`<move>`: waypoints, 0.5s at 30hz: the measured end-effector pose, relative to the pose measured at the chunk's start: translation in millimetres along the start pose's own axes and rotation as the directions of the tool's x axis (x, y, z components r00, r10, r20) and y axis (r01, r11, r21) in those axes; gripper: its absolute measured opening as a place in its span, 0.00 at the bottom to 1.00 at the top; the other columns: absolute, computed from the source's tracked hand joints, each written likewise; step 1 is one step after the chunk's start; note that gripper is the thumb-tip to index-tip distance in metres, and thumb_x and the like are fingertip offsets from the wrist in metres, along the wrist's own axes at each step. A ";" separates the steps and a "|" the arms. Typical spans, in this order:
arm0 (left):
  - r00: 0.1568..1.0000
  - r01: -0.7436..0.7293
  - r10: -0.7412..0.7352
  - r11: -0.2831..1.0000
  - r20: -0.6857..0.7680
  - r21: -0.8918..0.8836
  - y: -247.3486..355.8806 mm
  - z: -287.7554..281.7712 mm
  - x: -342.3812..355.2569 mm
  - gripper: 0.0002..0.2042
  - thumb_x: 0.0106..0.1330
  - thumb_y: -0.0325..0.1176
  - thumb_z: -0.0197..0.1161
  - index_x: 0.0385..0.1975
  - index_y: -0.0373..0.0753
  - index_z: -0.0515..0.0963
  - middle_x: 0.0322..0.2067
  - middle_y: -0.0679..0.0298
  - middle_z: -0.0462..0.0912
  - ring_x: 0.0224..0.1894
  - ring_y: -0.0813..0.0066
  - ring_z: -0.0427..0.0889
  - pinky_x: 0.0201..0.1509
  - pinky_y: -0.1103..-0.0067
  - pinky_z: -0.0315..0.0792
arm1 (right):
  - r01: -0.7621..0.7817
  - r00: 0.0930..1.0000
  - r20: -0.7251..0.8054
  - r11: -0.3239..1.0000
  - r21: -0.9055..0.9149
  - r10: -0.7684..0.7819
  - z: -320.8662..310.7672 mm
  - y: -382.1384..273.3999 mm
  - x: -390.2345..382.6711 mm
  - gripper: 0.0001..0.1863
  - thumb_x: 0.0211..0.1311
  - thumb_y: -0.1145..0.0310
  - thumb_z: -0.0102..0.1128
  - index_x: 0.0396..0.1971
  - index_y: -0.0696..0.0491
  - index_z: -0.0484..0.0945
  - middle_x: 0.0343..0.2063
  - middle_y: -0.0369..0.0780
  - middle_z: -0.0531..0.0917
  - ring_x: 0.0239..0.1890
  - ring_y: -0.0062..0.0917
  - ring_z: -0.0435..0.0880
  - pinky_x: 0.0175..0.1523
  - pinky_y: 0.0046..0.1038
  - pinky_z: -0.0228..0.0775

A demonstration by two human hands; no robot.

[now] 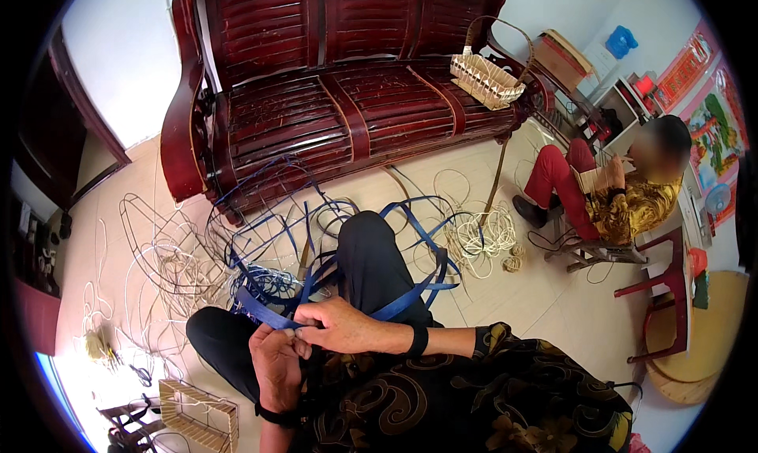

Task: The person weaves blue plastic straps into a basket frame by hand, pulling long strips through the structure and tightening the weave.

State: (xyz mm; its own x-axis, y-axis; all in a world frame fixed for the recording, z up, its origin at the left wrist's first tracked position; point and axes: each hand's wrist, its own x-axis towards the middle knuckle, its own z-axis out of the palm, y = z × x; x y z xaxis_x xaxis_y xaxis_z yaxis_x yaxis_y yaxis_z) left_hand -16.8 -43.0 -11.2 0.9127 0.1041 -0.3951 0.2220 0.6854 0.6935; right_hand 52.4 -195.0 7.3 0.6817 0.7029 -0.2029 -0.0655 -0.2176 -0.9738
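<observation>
My left hand (276, 364) and my right hand (345, 327) meet just above my lap, fingers closed in a pinch. Between their fingertips runs a flat blue strap (265, 314), which bends up to the left. More of the blue strapping (401, 301) loops over my dark-trousered knee and stands out to the right. Just past my hands lies a tangle of blue and whitish strands (272, 283). My fingers cover the exact spot where the strap is gripped.
Wire frames (162, 236) and coils of pale cord (483, 236) spread over the tiled floor. A dark red wooden bench (276, 125) stands ahead, bearing a woven basket (489, 82). At the right a seated person (632, 196) handles pale woven work. A slatted basket (199, 413) lies lower left.
</observation>
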 end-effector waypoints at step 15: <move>0.999 -0.001 0.002 1.000 -0.033 0.028 0.9 8.4 -0.3 0.08 0.55 0.25 0.52 0.30 0.29 0.76 0.22 0.58 0.79 0.16 0.73 0.71 0.20 0.78 0.65 | 0.081 0.997 -0.016 0.996 0.043 -0.081 -2.4 1.2 -2.4 0.05 0.61 0.73 0.56 0.33 0.59 0.78 0.23 0.39 0.85 0.25 0.19 0.83 0.31 0.23 0.73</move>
State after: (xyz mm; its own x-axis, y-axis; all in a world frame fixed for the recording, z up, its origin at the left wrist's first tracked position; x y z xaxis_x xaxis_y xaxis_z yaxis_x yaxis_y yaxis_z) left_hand -14.0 -48.4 -5.4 0.9015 0.1290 -0.4131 0.2304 0.6651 0.7103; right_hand 52.5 -198.6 6.8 0.6966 0.7070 -0.1222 -0.0412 -0.1306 -0.9906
